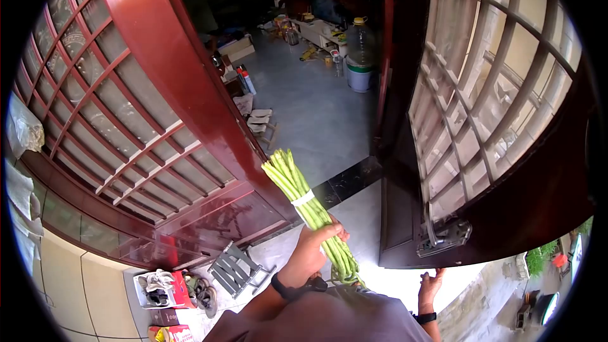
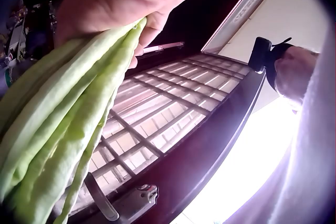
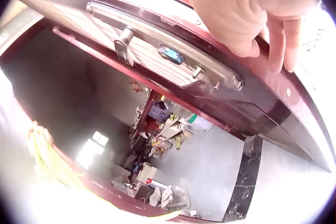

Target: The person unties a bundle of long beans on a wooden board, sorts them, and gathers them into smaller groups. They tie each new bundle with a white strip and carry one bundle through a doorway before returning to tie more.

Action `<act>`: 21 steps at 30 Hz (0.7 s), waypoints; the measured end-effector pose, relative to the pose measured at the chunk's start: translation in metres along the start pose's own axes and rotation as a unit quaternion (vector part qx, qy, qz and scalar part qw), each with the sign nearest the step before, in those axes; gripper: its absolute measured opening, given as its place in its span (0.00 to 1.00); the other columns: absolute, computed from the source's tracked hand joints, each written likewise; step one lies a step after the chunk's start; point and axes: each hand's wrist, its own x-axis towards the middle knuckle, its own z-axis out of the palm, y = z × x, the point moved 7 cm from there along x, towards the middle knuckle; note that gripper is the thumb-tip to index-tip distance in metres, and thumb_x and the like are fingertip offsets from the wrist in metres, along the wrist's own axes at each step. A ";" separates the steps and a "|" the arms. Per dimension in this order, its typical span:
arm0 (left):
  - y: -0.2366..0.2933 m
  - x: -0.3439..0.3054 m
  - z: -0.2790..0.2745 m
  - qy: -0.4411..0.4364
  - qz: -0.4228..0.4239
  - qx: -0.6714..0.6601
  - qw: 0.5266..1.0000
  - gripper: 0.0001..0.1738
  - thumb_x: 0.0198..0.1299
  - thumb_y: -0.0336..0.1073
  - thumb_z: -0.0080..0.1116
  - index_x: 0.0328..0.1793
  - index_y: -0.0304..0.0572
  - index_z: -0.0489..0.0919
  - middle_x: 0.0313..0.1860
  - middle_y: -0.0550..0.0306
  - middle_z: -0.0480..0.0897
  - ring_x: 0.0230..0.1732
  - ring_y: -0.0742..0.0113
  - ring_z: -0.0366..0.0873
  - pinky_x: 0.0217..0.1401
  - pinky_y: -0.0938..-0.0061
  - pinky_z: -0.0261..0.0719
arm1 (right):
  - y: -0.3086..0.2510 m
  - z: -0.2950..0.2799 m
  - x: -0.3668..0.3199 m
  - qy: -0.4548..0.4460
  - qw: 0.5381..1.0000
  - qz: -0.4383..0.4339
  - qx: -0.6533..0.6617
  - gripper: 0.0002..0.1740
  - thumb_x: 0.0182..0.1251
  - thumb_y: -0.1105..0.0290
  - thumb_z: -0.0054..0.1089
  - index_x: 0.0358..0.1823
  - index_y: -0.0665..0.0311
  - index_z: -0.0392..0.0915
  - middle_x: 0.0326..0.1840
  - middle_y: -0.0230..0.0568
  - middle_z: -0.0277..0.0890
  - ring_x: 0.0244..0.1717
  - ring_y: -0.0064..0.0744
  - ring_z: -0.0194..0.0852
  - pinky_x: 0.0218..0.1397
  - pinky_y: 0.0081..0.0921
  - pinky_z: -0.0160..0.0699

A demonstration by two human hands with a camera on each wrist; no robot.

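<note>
My left hand (image 1: pixel 321 240) grips a bundle of long green beans (image 1: pixel 288 180) about its lower half, the thumb lying across it. A white band (image 1: pixel 303 198) ties the bundle above the hand. In the left wrist view the beans (image 2: pixel 79 113) run down from beneath the curled fingers. My right hand (image 1: pixel 430 291) is at the free edge of the dark red door (image 1: pixel 405 240) on the right. In the right wrist view, the right hand's fingers (image 3: pixel 276 45) extend loosely over the door's edge, near the metal lock plate (image 3: pixel 168 50).
A red lattice door panel (image 1: pixel 190 215) stands on the left. Beyond the dark threshold (image 1: pixel 354 180), the room floor holds a white bucket (image 1: pixel 360 79) and clutter along both sides. A folding stool (image 1: pixel 237 270) and a box of shoes (image 1: pixel 158 288) sit outside, lower left.
</note>
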 end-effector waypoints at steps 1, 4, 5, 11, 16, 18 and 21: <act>0.005 0.000 -0.007 -0.009 -0.002 -0.002 1.000 0.05 0.58 0.28 0.59 0.38 0.37 0.74 0.30 0.54 0.77 0.36 0.64 0.76 0.53 0.62 0.76 | -0.030 0.019 -0.017 -0.018 1.000 0.012 0.005 0.38 0.63 0.87 0.52 0.75 0.62 0.53 0.67 0.45 0.66 0.27 0.19 0.67 0.33 0.19 0.77; 0.025 -0.010 -0.024 -0.005 -0.007 -0.011 1.000 0.05 0.58 0.28 0.59 0.39 0.37 0.74 0.30 0.54 0.78 0.36 0.64 0.77 0.53 0.62 0.76 | -0.033 0.050 -0.028 -0.062 0.992 -0.046 -0.098 0.22 0.68 0.79 0.56 0.63 0.64 0.69 0.47 0.39 0.79 0.24 0.19 0.69 0.29 0.20 0.74; 0.032 -0.012 -0.034 -0.009 -0.006 -0.009 1.000 0.05 0.58 0.28 0.59 0.39 0.37 0.74 0.30 0.54 0.78 0.36 0.64 0.77 0.53 0.62 0.76 | -0.036 0.063 -0.033 -0.087 0.986 -0.068 -0.124 0.17 0.69 0.77 0.57 0.58 0.65 0.73 0.41 0.37 0.81 0.23 0.20 0.71 0.27 0.21 0.73; 0.071 -0.035 -0.075 0.000 0.015 -0.026 1.000 0.05 0.58 0.27 0.59 0.39 0.37 0.74 0.30 0.53 0.78 0.36 0.63 0.77 0.51 0.63 0.77 | -0.109 0.154 -0.070 -0.150 0.893 -0.184 -0.382 0.12 0.59 0.66 0.65 0.42 0.61 0.81 0.28 0.49 0.80 0.28 0.49 0.81 0.34 0.42 0.79; 0.089 -0.052 -0.108 0.026 0.020 -0.028 0.999 0.05 0.57 0.27 0.59 0.38 0.37 0.74 0.30 0.53 0.78 0.36 0.63 0.77 0.50 0.64 0.76 | -0.136 0.238 -0.094 -0.240 0.858 -0.234 -0.390 0.10 0.57 0.62 0.65 0.33 0.61 0.83 0.27 0.48 0.81 0.30 0.50 0.82 0.37 0.41 0.81; 0.099 -0.061 -0.114 0.032 0.027 -0.029 0.999 0.05 0.57 0.27 0.58 0.38 0.37 0.74 0.30 0.53 0.78 0.36 0.63 0.77 0.50 0.64 0.76 | -0.145 0.269 -0.104 -0.268 0.836 -0.254 -0.405 0.11 0.56 0.61 0.65 0.31 0.62 0.81 0.27 0.46 0.81 0.32 0.48 0.82 0.37 0.40 0.81; 0.110 -0.072 -0.127 0.040 0.041 -0.033 0.998 0.05 0.58 0.28 0.58 0.37 0.37 0.74 0.30 0.53 0.78 0.36 0.63 0.78 0.50 0.65 0.76 | -0.157 0.315 -0.116 -0.304 0.818 -0.278 -0.402 0.14 0.60 0.58 0.62 0.33 0.62 0.75 0.26 0.45 0.79 0.32 0.48 0.81 0.36 0.41 0.79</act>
